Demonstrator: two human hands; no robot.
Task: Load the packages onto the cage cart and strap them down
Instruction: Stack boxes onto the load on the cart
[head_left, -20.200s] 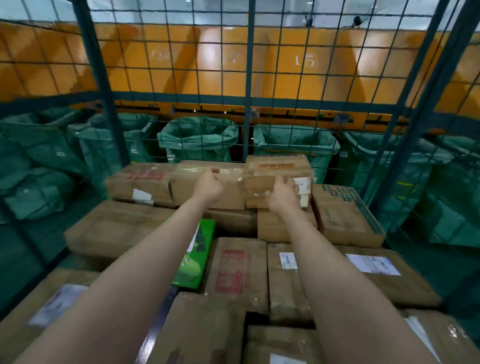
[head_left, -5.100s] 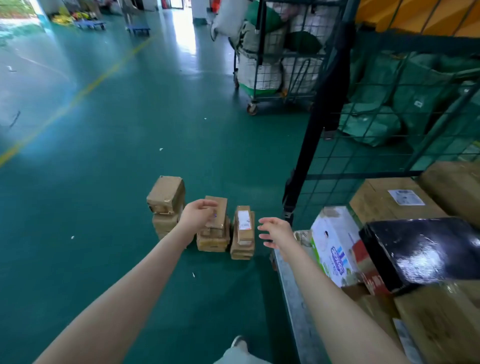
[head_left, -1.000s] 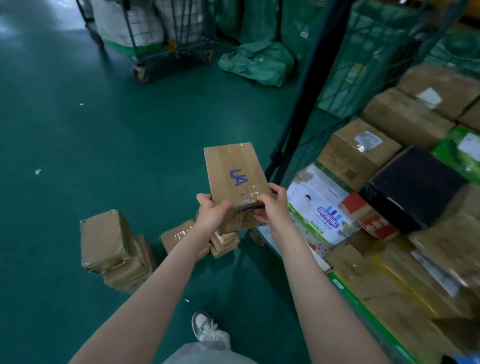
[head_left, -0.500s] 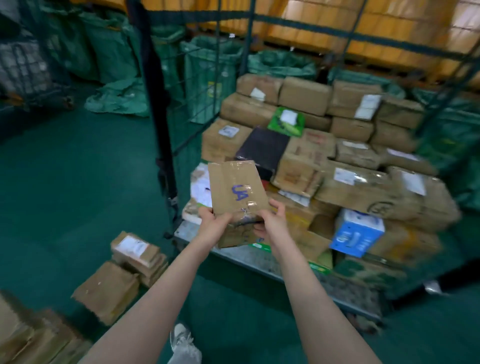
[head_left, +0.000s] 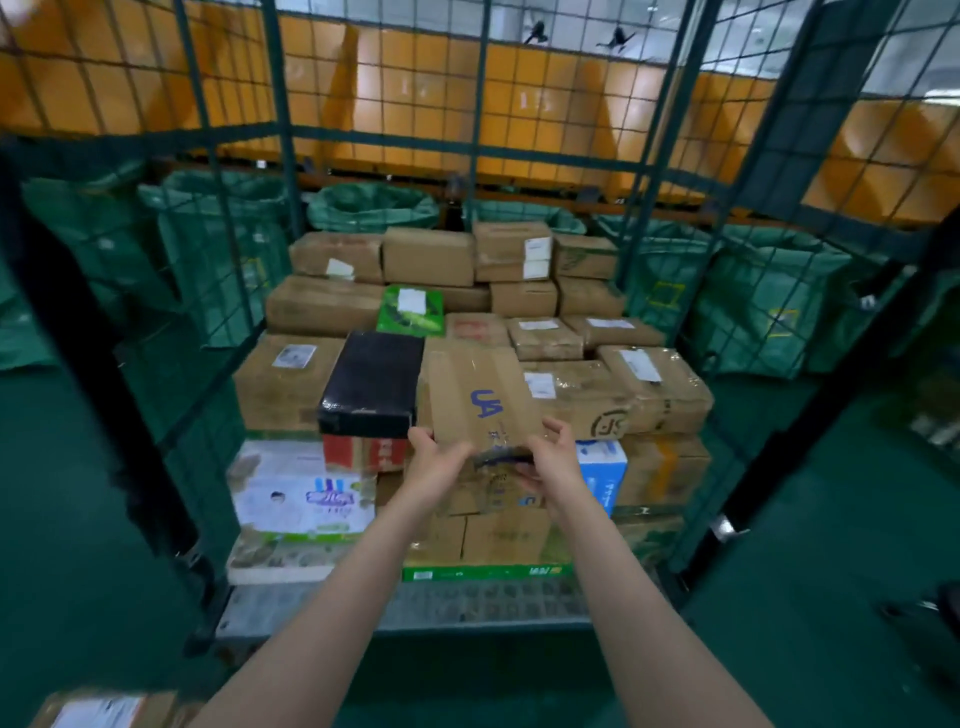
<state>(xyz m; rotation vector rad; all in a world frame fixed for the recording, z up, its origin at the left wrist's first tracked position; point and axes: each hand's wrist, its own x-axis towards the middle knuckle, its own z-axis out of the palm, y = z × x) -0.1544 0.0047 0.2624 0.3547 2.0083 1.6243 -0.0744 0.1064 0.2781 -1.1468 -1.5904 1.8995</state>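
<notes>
Viewpoint swung from floor pile to face cage cart (head_left: 467, 605) square-on; UA package (head_left: 480, 395) carried along. Left hand (head_left: 439, 465) grips package's near left corner, fingers curled round edge. Right hand (head_left: 553, 460) grips near right corner likewise. Package tilted, held over stacked boxes (head_left: 582, 395) on cart, just right of black box (head_left: 371, 379). Green sacks (head_left: 371, 208) behind mesh. Labelled box (head_left: 98, 711) on floor, lower left.

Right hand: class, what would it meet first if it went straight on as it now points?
Probably the taped brown box just beyond the right hand and the package it holds; depth is unclear.
</notes>
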